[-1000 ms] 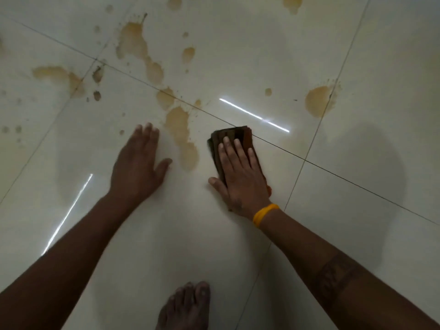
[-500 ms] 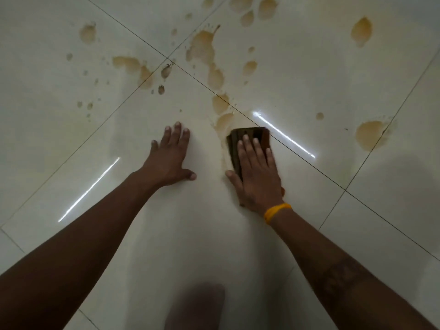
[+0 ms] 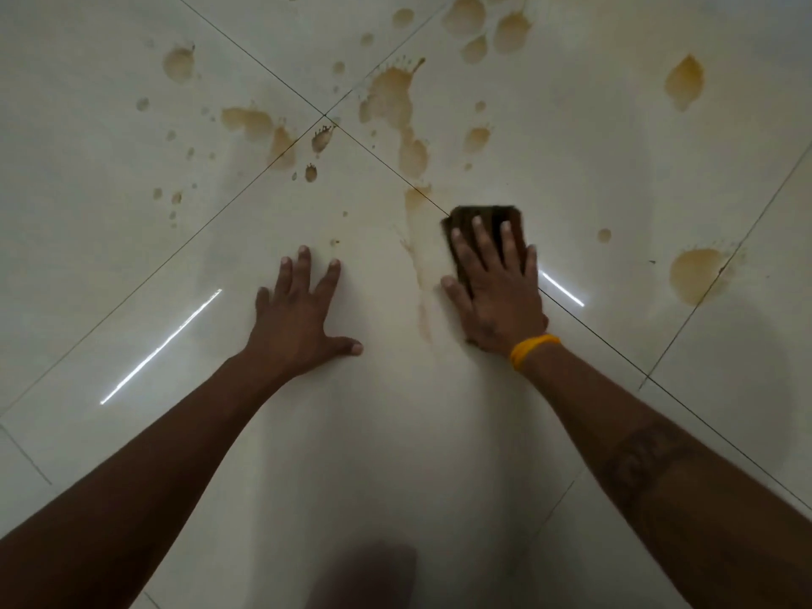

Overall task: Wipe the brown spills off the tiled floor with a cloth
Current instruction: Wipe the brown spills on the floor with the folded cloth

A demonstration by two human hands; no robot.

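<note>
My right hand point(image 3: 496, 292) lies flat on a folded dark brown cloth point(image 3: 487, 215), pressing it onto the pale tiled floor point(image 3: 571, 160); only the cloth's far end shows past my fingers. A faint brown smear point(image 3: 419, 274) runs down the tile just left of the cloth. A long brown spill point(image 3: 395, 107) stretches beyond it, with several more brown spots towards the top. Another brown puddle point(image 3: 696, 274) sits to the right on a grout line. My left hand point(image 3: 299, 318) rests palm down on the floor, fingers spread, holding nothing.
Smaller brown splashes point(image 3: 250, 120) dot the tiles at upper left, and one spill point(image 3: 683, 81) lies at upper right. A blurred dark shape point(image 3: 369, 573), likely my foot, is at the bottom middle. Grout lines cross near the top centre.
The puddle beside the cloth has been wiped down to a thin smear. My left hand has spread its fingers. The view has shifted, showing more spills at the top.
</note>
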